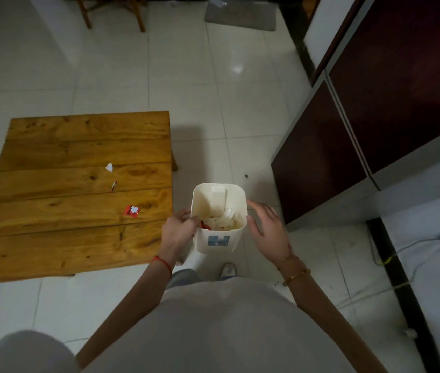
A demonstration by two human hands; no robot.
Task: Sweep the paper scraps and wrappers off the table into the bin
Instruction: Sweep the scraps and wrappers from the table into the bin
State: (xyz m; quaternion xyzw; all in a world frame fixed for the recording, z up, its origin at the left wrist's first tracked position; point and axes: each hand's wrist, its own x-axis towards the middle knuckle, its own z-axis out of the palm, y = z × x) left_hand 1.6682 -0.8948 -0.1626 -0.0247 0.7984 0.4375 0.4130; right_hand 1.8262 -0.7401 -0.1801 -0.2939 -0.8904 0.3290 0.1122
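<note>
Head view: white plastic bin [217, 239] holding scraps, right of the wooden bench [52, 238]; left hand [180, 232] fingers clenched on its rim, right hand [267, 227] released; red wrapper [132, 211] remains on the bench.

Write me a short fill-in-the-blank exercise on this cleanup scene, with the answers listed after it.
1. The number of scraps lying on the wooden table is ____.
2. The white bin stands on the ____, beside the table.
3. The left hand has its grip on the bin's near-left ____, while the right hand is open beside it.
4. The scrap nearest the bin is the ____ wrapper.

Answers: three; floor; rim; red
</note>
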